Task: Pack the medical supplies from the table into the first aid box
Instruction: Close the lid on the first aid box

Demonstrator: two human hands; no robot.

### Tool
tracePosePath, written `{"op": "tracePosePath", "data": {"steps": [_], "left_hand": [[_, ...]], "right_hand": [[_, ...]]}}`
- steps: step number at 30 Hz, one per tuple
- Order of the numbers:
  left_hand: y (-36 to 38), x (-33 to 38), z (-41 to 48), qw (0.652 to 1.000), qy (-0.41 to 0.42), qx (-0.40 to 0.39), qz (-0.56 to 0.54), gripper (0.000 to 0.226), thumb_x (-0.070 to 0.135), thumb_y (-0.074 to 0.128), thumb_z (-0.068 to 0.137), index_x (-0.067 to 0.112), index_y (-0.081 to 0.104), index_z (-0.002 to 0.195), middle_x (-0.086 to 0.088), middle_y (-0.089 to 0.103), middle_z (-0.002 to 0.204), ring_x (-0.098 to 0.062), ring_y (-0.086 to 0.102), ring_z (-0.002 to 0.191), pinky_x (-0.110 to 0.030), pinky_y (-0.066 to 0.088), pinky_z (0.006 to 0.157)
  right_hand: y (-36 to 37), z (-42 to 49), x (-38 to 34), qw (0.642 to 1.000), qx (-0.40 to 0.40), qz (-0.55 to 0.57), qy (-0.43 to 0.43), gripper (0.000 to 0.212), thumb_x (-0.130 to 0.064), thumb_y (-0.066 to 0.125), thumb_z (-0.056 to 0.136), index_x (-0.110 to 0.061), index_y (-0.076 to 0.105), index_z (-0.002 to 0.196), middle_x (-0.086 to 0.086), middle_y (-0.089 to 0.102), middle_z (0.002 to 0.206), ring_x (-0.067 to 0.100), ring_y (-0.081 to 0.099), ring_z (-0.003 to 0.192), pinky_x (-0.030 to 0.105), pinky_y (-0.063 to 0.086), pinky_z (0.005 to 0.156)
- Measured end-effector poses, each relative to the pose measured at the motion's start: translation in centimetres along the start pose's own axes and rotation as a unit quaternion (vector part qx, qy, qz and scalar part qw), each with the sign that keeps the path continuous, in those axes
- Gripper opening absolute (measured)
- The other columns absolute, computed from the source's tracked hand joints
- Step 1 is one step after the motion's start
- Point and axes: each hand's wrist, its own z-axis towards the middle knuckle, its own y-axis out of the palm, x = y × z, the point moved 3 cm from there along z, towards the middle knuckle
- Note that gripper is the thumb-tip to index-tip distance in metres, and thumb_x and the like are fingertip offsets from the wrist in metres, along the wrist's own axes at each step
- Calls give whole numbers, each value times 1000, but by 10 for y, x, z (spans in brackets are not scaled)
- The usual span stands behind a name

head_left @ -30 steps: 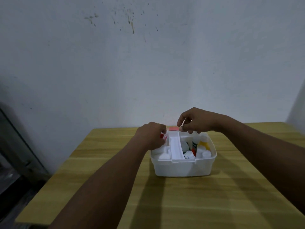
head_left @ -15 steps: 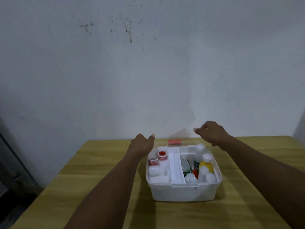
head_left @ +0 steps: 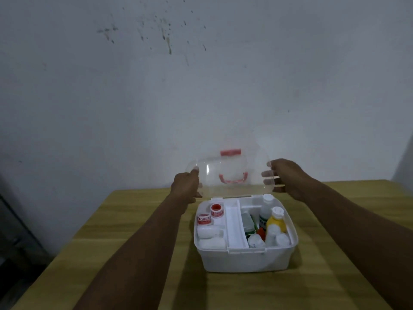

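A white first aid box (head_left: 245, 260) stands on the wooden table (head_left: 134, 220), filled with supplies. Two red-and-white tape rolls (head_left: 216, 210) and white gauze rolls (head_left: 209, 232) lie in its left part. A yellow bottle (head_left: 276, 222), a white bottle (head_left: 266, 209) and small packets fill the right part. The clear lid (head_left: 230, 173), with a red handle and red latch, stands raised behind the box. My left hand (head_left: 185, 186) grips the lid's left edge and my right hand (head_left: 283, 177) grips its right edge.
A stained grey wall (head_left: 201, 86) rises directly behind the table. The table's left edge drops to a dark floor and a dark object (head_left: 15, 231) at the far left.
Both hands left the inside of the box, reached behind it and took hold of the clear lid, which now stands raised. The view tilted so the box sits lower.
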Motion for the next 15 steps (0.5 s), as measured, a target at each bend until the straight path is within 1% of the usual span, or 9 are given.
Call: {"op": "tracePosePath", "data": {"steps": [2, 4, 6, 8, 10, 12, 13, 15], "left_hand": [[-8, 7, -12, 1000, 13, -1, -15, 53, 54, 40, 99, 10, 65, 112, -10, 73, 105, -32, 71, 93, -37, 52, 80], [-18, 11, -26, 999, 30, -3, -26, 56, 55, 35, 100, 10, 67, 111, -9, 74, 106, -31, 70, 98, -35, 50, 80], [-28, 14, -42, 999, 47, -4, -19, 60, 56, 31, 101, 10, 69, 107, -7, 75, 104, -29, 69, 97, -38, 50, 86], [-38, 11, -58, 998, 60, -5, 3, 62, 56, 31, 101, 9, 71, 101, -6, 76, 101, -28, 70, 95, -43, 51, 95], [-44, 4, -73, 997, 65, -13, 36, 61, 55, 34, 101, 7, 72, 96, -6, 75, 99, -29, 69, 96, -44, 51, 95], [-45, -6, -87, 995, 63, -34, 67, 57, 51, 38, 101, 7, 73, 96, -7, 74, 101, -30, 69, 97, -44, 51, 93], [-44, -11, -92, 994, 63, -42, 78, 53, 50, 42, 101, 7, 72, 98, -6, 74, 104, -29, 68, 97, -44, 52, 94], [-42, -18, -100, 991, 74, -50, 104, 42, 46, 51, 98, 9, 70, 102, -7, 71, 108, -28, 68, 96, -44, 55, 90]], "right_hand": [[-6, -16, -11, 1000, 6, 23, -18, 17, -23, 49, 92, -17, 63, 99, 9, 73, 103, 29, 66, 92, 47, 48, 97], [-14, -33, -19, 999, 9, 29, -38, 17, -23, 50, 89, -18, 65, 94, 8, 75, 101, 29, 67, 94, 45, 47, 95], [-22, -49, -22, 998, 5, 29, -57, 20, -22, 48, 87, -16, 67, 91, 7, 78, 99, 29, 68, 95, 44, 48, 91], [-28, -65, -21, 998, -8, 8, -70, 22, -22, 48, 86, -14, 68, 88, 8, 79, 99, 29, 69, 95, 41, 48, 83], [-31, -81, -13, 996, -31, -33, -77, 20, -25, 54, 86, -12, 70, 90, 9, 78, 102, 27, 69, 94, 40, 47, 80], [-30, -95, -3, 988, -51, -110, -96, 23, -31, 63, 88, -12, 72, 96, 5, 78, 102, 25, 69, 100, 40, 50, 82], [-28, -102, 2, 979, -56, -156, -120, 25, -35, 66, 88, -13, 72, 98, 4, 76, 104, 24, 67, 102, 40, 51, 84], [-20, -115, 8, 949, -59, -248, -183, 32, -45, 70, 85, -18, 71, 102, -1, 70, 113, 20, 64, 104, 41, 53, 88]]}}
